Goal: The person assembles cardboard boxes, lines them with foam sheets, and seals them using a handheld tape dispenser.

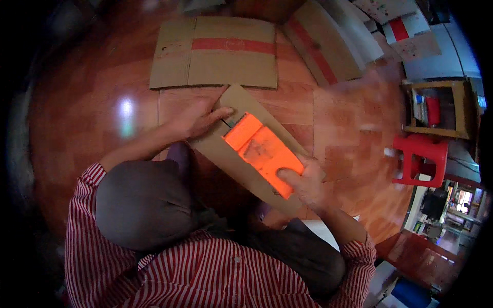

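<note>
A long brown cardboard piece (pixel 218 149) lies slantwise above my knees. At its upper left edge my left hand (pixel 201 119) grips it, thumb on top and fingers mostly hidden. Close to that thumb is a thin dark strip. Over the cardboard is a flat bright orange piece (pixel 264 154) with a dark smudge in its middle and a rounded notch at its lower right end; its exact kind I cannot make out. My right hand (pixel 304 180) holds the orange piece there, thumb near the notch. Whether the right fingers also grip the cardboard is hidden.
A flat cardboard sheet (pixel 231 69) with a red stripe lies on the tiled floor ahead. More cardboard (pixel 313 49) leans at the far right. A red plastic stool (pixel 421 159) and a wooden-framed cabinet (pixel 462 110) stand to the right. White paper (pixel 323 231) is beside my right knee.
</note>
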`<state>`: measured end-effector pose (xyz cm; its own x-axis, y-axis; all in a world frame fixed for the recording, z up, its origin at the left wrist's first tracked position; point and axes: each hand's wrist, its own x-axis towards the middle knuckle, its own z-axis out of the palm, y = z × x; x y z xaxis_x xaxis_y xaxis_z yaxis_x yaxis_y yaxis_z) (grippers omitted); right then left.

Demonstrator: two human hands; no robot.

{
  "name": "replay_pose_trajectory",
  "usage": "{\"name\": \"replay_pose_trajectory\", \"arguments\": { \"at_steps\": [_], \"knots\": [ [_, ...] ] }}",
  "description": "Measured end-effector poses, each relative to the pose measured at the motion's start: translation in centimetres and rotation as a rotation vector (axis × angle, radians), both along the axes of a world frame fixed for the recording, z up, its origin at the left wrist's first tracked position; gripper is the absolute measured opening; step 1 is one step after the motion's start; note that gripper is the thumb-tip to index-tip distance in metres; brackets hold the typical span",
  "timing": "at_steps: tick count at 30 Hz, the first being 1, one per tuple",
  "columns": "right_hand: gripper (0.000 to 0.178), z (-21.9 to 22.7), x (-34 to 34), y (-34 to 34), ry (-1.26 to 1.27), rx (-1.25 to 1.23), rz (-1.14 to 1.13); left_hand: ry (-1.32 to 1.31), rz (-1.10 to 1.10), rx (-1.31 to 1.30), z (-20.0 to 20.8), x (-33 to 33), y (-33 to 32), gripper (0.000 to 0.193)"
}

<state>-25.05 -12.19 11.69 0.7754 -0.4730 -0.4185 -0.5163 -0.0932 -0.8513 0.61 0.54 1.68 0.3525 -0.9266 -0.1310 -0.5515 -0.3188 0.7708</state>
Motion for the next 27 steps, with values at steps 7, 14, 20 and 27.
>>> {"name": "replay_pose_trajectory", "arguments": {
  "at_steps": [7, 14, 20, 27],
  "knots": [
    [0.044, -1.6, -0.8, -0.4, 0.101, -0.053, 0.024, -0.055, 0.12, -0.5, 1.3, 0.2, -0.2, 0.043],
    [0.04, -1.0, -0.7, -0.6, 0.015, 0.053, -0.016, 1.17, 0.002, 0.039, 4.8, -0.6, -0.1, 0.03],
    [0.042, -0.6, -0.5, -0.4, -0.024, 0.051, 0.014, 1.255, -0.002, 0.009, 5.4, -1.7, 0.5, 0.024],
    [0.041, -0.9, -1.1, -0.6, -0.057, 0.018, 0.064, 0.765, 0.025, -0.061, 4.7, -2.2, 0.0, 0.017]
  ]
}}
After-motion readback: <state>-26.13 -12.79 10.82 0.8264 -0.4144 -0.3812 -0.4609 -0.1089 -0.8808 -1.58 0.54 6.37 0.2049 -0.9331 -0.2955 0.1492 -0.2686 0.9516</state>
